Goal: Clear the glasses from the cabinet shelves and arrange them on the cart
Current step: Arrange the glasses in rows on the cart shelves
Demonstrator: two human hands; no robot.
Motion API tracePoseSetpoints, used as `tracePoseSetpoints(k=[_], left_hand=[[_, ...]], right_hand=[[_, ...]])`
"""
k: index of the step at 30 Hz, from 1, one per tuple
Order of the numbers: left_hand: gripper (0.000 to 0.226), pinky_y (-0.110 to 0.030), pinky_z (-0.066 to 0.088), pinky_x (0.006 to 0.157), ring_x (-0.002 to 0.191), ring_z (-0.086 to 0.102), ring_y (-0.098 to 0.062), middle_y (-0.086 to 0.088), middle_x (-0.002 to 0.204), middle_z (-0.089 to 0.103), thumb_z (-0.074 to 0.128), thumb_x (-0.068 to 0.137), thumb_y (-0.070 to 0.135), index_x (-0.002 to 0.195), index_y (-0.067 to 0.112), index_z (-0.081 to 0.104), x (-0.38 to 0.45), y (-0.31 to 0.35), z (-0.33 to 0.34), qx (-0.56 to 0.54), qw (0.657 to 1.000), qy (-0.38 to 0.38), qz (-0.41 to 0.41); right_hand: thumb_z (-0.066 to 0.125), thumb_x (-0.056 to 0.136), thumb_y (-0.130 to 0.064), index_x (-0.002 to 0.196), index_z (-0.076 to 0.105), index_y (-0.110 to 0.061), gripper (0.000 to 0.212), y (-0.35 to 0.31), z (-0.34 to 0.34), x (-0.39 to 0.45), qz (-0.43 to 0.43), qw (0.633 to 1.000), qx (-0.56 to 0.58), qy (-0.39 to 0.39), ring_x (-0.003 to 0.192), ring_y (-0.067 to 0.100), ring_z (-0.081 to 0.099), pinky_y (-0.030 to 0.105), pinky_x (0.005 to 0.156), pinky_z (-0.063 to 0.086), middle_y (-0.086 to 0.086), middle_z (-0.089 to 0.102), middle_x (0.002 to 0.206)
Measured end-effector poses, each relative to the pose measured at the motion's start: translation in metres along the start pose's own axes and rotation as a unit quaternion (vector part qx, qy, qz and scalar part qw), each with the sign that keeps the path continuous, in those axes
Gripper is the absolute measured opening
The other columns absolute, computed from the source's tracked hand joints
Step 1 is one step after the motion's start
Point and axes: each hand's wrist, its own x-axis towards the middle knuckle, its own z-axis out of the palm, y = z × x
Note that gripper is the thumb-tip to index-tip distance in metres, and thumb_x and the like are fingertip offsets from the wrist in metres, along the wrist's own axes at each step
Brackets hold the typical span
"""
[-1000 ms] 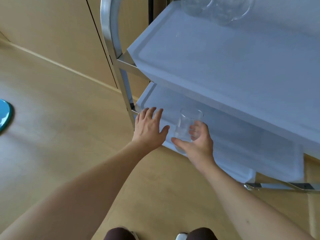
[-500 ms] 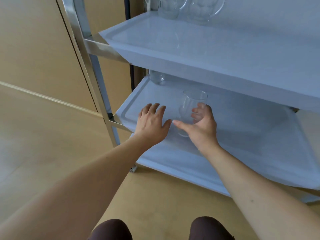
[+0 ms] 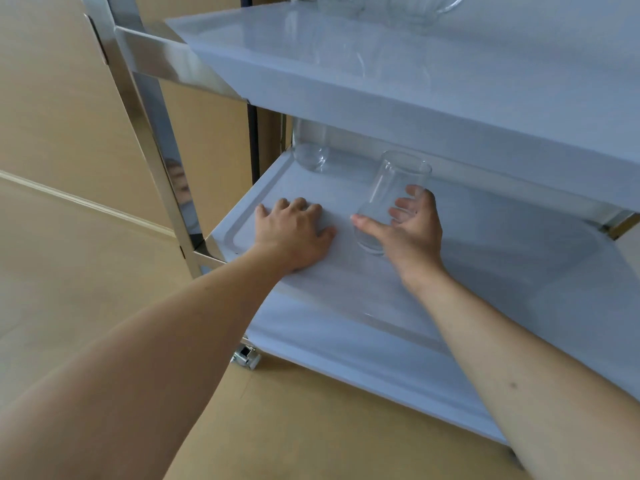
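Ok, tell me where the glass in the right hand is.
In the head view, the glass is tilted over the cart's middle shelf, held by the right hand, just right of the left hand.

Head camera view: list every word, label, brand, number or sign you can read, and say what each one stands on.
None: no readable text shows anywhere in this view.
The clear drinking glass in the right hand is unmarked.
The grey plastic cart shelves and the shiny steel cart frame carry no label.
The second clear glass at the back corner shows no print.
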Motion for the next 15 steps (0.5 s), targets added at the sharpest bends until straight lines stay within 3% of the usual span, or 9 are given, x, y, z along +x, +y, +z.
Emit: tracePoseSetpoints(k=[9,15], left_hand=[[0.067,-0.054,0.030,0.100,0.123,0.047,-0.025,0.004,0.129,0.055,0.019,0.084,0.072,0.126,0.033,0.055,0.011,-0.007,0.016,0.001,0.998,0.057,0.004],[0.066,-0.053,0.030,0.100,0.123,0.048,-0.024,0.005,0.128,0.057,0.021,0.084,0.072,0.124,0.034,0.057,0.014,-0.010,0.020,-0.007,0.998,0.069,0.009]], right_hand=[[0.098,0.058,-0.035,0.137,0.044,-0.017,0.098,0.011,0.056,0.077,-0.053,0.998,-0.035,0.007,0.112,0.016,0.060,0.034,0.101,0.050,0.001,0.057,0.117],[0.097,0.059,-0.035,0.140,0.042,-0.017,0.099,0.017,0.084,0.119,-0.071,0.997,-0.033,-0.002,0.117,0.015,0.058,0.021,0.097,0.045,0.003,0.056,0.120]])
